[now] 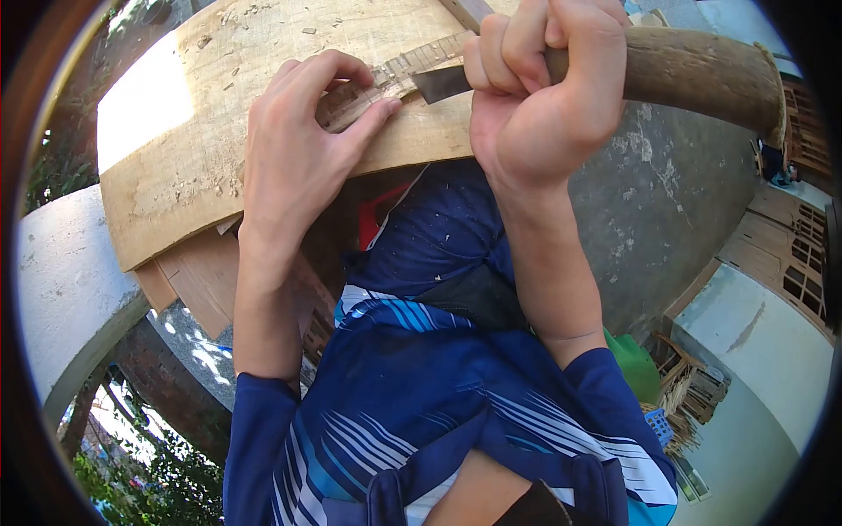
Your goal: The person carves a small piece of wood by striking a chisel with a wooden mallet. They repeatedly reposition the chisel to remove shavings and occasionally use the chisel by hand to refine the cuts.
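My left hand [294,145] presses down on a narrow, notched strip of wood [421,60], its thumb and fingers closed around the near end. The strip lies on a wide wooden board [193,167]. My right hand [553,101] is wrapped in a fist around a knife whose short, dark blade [441,83] has a slanted tip. The knife's thick, rough wooden handle [702,79] runs through the fist and out to the right. The blade's tip sits right by the strip, close to my left fingertips.
Wood chips [197,188] are scattered over the board. Loose planks [197,276] stick out beneath its left side, beside a pale curved ledge [74,263]. Right of my legs is a grey concrete floor [667,193], with a stack of wood pieces [693,390] farther off.
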A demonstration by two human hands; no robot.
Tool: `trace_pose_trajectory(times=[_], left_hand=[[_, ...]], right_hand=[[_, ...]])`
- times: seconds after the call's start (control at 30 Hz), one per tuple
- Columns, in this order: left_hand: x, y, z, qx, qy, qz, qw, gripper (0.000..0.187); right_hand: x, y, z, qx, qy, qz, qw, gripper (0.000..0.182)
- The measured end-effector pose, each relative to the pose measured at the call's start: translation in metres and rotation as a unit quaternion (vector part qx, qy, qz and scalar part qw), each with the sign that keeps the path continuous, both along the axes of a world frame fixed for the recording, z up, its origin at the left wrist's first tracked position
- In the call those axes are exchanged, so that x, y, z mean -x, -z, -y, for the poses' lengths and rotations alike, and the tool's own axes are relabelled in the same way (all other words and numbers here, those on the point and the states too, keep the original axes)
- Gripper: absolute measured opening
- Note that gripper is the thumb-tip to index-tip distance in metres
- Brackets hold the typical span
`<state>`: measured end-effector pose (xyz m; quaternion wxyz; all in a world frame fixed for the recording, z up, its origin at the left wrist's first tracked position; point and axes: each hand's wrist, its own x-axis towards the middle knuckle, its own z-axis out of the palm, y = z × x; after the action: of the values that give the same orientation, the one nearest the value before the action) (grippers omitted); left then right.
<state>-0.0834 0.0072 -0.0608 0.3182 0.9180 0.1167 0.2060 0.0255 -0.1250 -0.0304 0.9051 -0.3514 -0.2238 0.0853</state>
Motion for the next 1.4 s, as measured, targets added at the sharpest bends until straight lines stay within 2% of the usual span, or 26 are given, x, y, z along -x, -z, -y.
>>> trace_pose_trajectory(times=[0.13,0.63,0.87,0.97,1.03,1.07,1.13,1.17,1.23,1.4], left_hand=[[0.000,0.000,0.000,-0.005,0.002,0.003,1.000,0.032],[0.000,0.001,-0.001,0.000,0.001,-0.001,1.000,0.032],[0.000,0.001,-0.001,0.006,-0.003,-0.007,1.000,0.032],[0.000,0.001,-0.002,-0.001,0.001,0.002,1.000,0.032],[0.000,0.001,-0.001,-0.005,0.002,0.003,1.000,0.032],[0.001,0.001,-0.001,-0.006,0.002,0.002,1.000,0.031],[0.000,0.001,-0.001,-0.008,0.003,0.001,1.000,0.031],[0.000,0.001,-0.001,-0.007,0.003,0.003,1.000,0.031],[0.000,0.002,-0.001,-0.005,0.003,0.006,1.000,0.031],[0.000,0.001,-0.001,-0.010,0.002,0.003,1.000,0.031]], right_hand=[[0.007,-0.005,-0.005,0.029,0.034,0.011,0.999,0.026],[-0.008,-0.002,-0.002,0.019,0.001,-0.006,1.000,0.027],[0.004,-0.009,-0.010,0.079,0.084,-0.007,0.993,0.027],[-0.001,-0.008,-0.006,0.060,0.044,-0.013,0.997,0.028],[-0.010,0.001,-0.004,-0.029,-0.037,-0.023,0.999,0.029],[-0.018,0.008,-0.010,-0.108,-0.091,-0.029,0.990,0.030],[-0.021,0.013,-0.006,-0.108,-0.093,-0.060,0.988,0.031],[-0.011,-0.006,-0.002,-0.028,-0.042,-0.083,0.995,0.031],[-0.008,-0.013,-0.001,0.047,0.008,-0.091,0.995,0.031],[-0.007,-0.012,0.001,0.046,0.007,-0.077,0.996,0.029]])
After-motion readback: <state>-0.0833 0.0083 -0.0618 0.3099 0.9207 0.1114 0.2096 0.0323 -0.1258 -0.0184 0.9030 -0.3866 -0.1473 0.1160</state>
